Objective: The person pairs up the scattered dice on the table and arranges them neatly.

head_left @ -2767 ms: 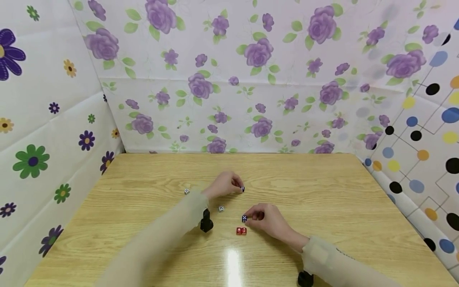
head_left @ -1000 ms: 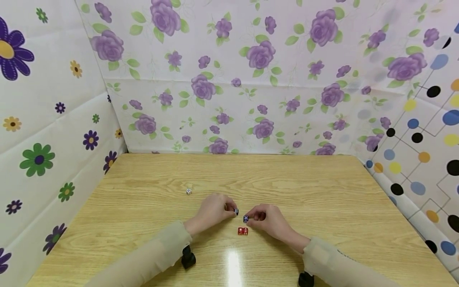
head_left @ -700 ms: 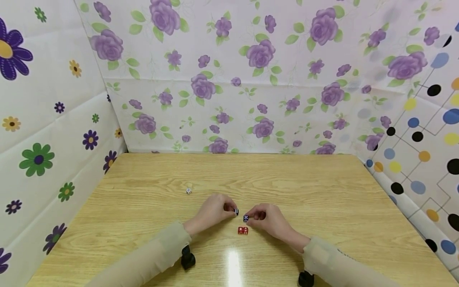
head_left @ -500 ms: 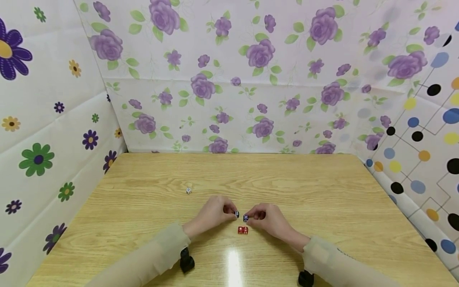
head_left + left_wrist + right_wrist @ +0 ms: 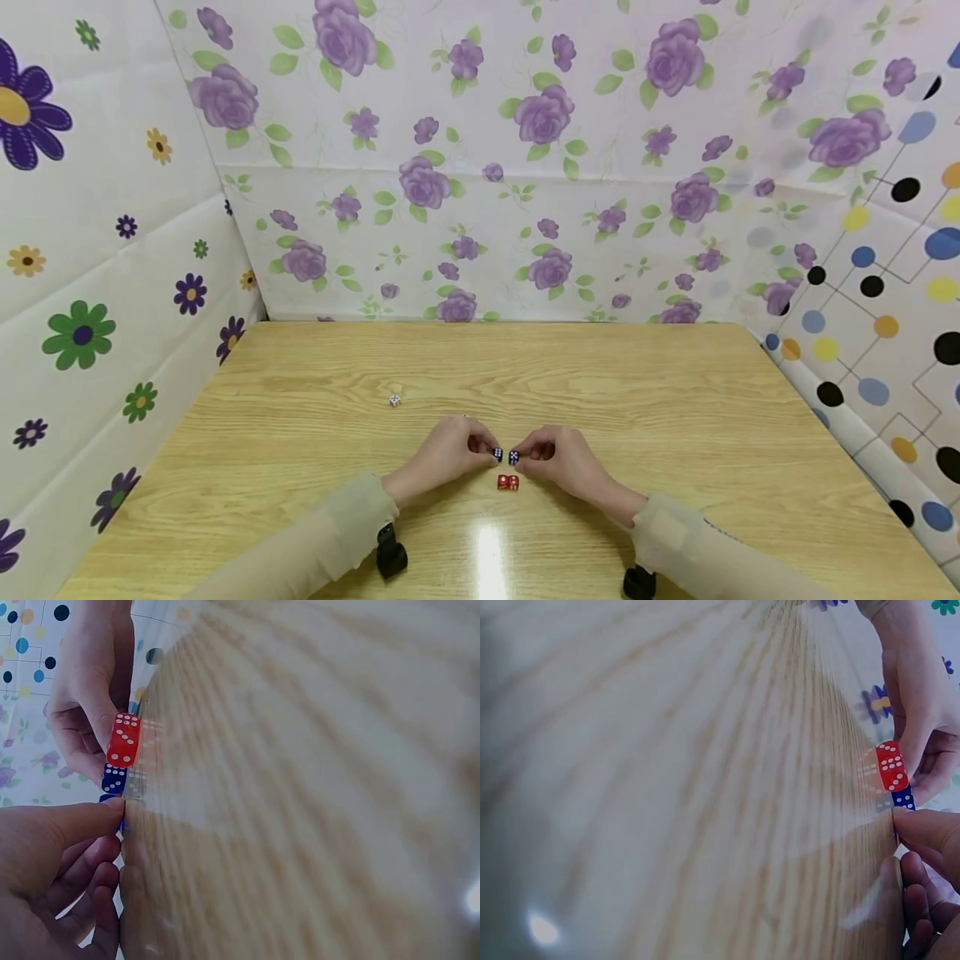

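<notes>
While the L hand (image 5: 448,454) pinches the L blue die (image 5: 498,455) btwn thumb and fingertips, the R hand (image 5: 566,462) pinches the R blue die (image 5: 513,457) the same way. R blue die sits at 3 o'clock of the L one, w/ a narrow gap btwn them in the head view. Both are mid-table, just beyond the red dice (image 5: 507,482), a pair side by side at 6 o'clock of the blues, v. close. In the wrist views the red dice stand partly in front, and each thumb hides most of its own die.

Further out: white die (image 5: 395,401) on the wood table (image 5: 637,375), btwn 10 and 11 o'clock of L hand, well apart. Tiny pale speck (image 5: 465,416) peeks past L hand's 12 o'clock side; too small to ID. Sleeves (image 5: 345,517) run in from approx 7 and 5 o'clock, a black unit under each wrist. Rose-print cloth (image 5: 551,267) at 12, daisy-print cloth (image 5: 78,333) at 9-10, dotted cloth (image 5: 885,325) at 2-3.

Vs 0.5 s ago: L blue die is a bit nearer 6 o'clock and closer to the R one. R hand, red dice, white die: approx same spots.
</notes>
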### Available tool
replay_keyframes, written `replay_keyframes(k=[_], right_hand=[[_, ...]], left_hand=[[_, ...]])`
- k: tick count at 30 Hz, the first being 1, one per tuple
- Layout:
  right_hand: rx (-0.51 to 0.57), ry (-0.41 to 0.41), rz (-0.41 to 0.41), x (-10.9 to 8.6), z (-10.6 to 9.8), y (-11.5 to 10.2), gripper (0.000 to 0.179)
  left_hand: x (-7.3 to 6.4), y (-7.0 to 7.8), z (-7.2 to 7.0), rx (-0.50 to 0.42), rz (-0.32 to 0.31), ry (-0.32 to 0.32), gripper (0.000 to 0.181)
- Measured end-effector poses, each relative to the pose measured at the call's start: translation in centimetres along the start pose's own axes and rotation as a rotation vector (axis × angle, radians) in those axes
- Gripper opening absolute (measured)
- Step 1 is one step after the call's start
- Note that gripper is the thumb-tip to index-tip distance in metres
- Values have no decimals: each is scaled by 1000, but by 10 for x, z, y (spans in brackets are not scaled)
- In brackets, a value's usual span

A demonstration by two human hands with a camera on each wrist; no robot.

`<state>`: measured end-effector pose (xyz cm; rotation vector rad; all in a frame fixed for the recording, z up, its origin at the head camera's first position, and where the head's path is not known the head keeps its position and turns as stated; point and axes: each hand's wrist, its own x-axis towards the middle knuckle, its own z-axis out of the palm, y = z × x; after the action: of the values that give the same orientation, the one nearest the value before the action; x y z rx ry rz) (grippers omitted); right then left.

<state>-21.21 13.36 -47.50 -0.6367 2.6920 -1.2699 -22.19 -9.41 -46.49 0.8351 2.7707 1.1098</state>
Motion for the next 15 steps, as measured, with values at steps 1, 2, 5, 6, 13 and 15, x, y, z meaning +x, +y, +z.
replay_keyframes(k=[1,2,5,6,13,15], right_hand=[[1,1,0,0,0,0,9],[1,2,0,0,0,0,9],[2,5,1,0,0,-1,9],[1,5,1,-1,1,-1,10],[1,14,-5,0,1,-1,9],[5,16,-8,0,1,-1,9]], left_hand=[[0,0,0,5,3,3,11],[0,1,1,9,3,6,10],[0,3,2,24,11,12,11],[0,4,2,26,11,12,11],[0,7,4,43,-7,15,11],[0,7,5,42,-14,16,11]])
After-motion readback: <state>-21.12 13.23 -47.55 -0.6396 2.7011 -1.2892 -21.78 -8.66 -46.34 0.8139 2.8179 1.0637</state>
